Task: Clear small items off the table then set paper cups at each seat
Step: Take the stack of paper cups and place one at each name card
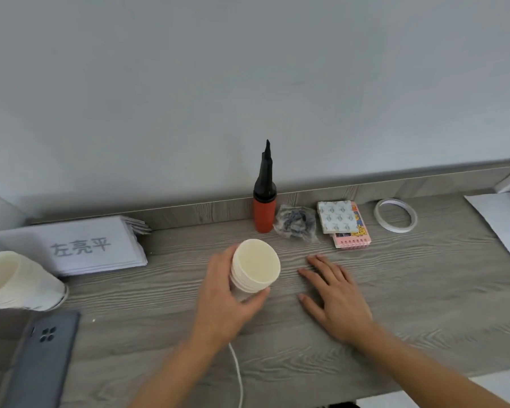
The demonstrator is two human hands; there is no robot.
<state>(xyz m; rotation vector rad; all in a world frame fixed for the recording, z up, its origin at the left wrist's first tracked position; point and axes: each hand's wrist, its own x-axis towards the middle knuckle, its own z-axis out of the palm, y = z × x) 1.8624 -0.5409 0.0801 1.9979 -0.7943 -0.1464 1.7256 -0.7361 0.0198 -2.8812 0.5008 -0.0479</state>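
My left hand (221, 301) is wrapped around a short stack of cream paper cups (255, 265), held tilted with the mouth facing up and right, just above the grey wood table (409, 304). My right hand (333, 295) lies flat on the table to the right of the cups, fingers spread, holding nothing. A second, larger stack of paper cups (15, 279) lies on its side at the far left edge.
Along the back ledge stand a red and black hand pump (264, 204), a crumpled plastic bag (296, 223), a sticker pad on a pink notebook (343, 223) and a tape roll (395, 214). Name cards (80, 245) sit back left, a phone (40, 360) front left, a white cable (237, 375) near the front.
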